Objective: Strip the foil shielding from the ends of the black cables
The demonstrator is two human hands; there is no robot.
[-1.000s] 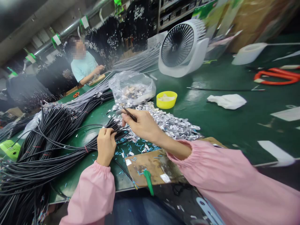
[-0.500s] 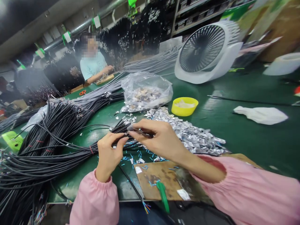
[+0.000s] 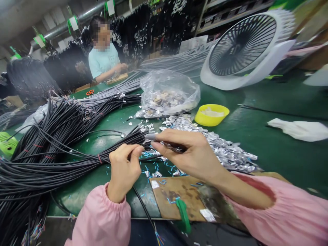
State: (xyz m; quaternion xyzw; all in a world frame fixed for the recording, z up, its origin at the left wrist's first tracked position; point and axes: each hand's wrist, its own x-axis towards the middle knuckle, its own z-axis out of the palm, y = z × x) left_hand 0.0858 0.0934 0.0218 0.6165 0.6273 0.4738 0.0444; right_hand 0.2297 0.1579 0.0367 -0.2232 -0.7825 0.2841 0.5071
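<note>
Closed in a pinch, my left hand [image 3: 126,167] holds a black cable [image 3: 144,204]. The cable hangs below the hand, and its lower end splits into thin coloured wires. My right hand [image 3: 189,153] is closed just to the right, a small gap from the left fingertips. Between its fingers shows part of a slim dark metal tool [image 3: 176,147] whose kind I cannot make out. A grey cover sits on a right fingertip. Behind both hands lies a tied bundle of black cables [image 3: 84,165], with silver foil scraps [image 3: 217,147] heaped beyond the right hand.
A clear plastic bag [image 3: 169,92] of scraps stands behind the foil, beside a yellow dish [image 3: 211,115] and a white fan [image 3: 246,51]. A stained brown board [image 3: 176,198] with a green strip [image 3: 182,213] lies in front. A co-worker [image 3: 104,61] sits across the table.
The view has shifted a little. My right hand has drawn slightly away from the left, so the gap between their fingertips is wider. Both stay closed.
</note>
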